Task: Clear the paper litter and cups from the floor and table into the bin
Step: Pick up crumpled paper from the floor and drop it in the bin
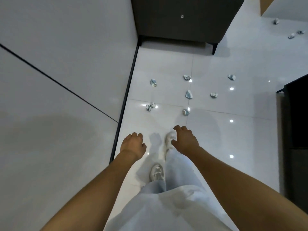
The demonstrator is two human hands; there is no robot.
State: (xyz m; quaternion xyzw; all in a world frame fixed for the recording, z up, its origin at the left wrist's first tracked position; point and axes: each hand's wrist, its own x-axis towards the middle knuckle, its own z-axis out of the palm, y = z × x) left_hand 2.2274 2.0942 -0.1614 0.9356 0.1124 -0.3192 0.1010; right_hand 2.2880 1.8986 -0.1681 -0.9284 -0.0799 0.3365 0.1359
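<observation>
Several crumpled blue-and-white paper cups lie scattered on the glossy white tile floor ahead of me. The nearest ones are a crushed cup (185, 112) and another crushed cup (150, 106); further off lie a third cup (189, 94) and more. A few other pieces (294, 35) lie at the far right. My left hand (133, 144) and my right hand (185, 140) both hang in front of me above the floor, fingers loosely curled, holding nothing. No bin is in view.
A white wall (58, 80) with a dark baseboard runs along my left. A dark cabinet on legs (181, 20) stands ahead. Dark furniture (295, 122) borders the right. My white shoes (156, 172) are on the tiles.
</observation>
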